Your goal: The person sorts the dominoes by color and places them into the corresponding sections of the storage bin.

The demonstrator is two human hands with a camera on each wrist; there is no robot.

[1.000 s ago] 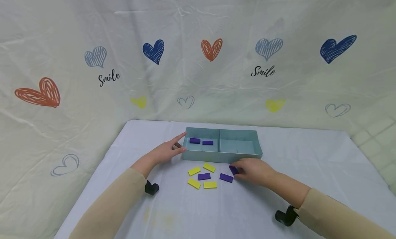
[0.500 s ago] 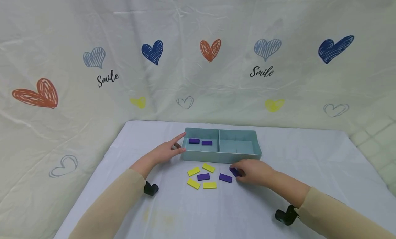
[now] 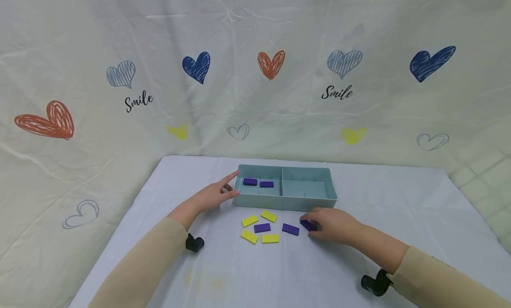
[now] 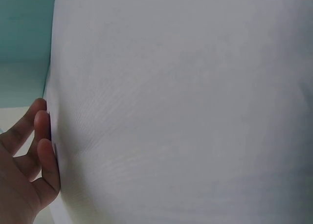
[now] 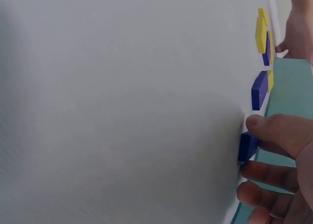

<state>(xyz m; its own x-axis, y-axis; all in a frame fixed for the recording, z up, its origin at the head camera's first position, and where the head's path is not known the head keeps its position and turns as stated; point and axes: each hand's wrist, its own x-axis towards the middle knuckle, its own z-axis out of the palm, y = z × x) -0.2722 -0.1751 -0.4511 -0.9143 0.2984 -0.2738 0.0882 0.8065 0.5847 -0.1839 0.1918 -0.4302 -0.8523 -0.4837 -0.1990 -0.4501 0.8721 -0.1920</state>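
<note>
My left hand (image 3: 211, 197) lies beside the left end of a teal two-compartment box (image 3: 285, 203), its extended index finger and thumb touching the corners there. Just in front of the box's right part, my right hand (image 3: 333, 226) pinches a purple rectangular block (image 3: 308, 225) between thumb and fingers. The right wrist view shows the thumb at one end of this block (image 5: 248, 146) and a finger at the other. Two purple blocks, one left (image 3: 250, 182) and one right (image 3: 266, 184), lie inside the left compartment; the right compartment holds none.
On the white-covered table (image 3: 239, 277), two more purple blocks, one nearer (image 3: 290, 229) and one farther left (image 3: 262, 228), lie before the box. Several yellow blocks (image 3: 270, 239) surround the left one. A white cloth with printed hearts (image 3: 271, 65) hangs behind.
My right hand has slid slightly right and toward me, carrying the purple block away from the other loose blocks. The left hand stays against the box.
</note>
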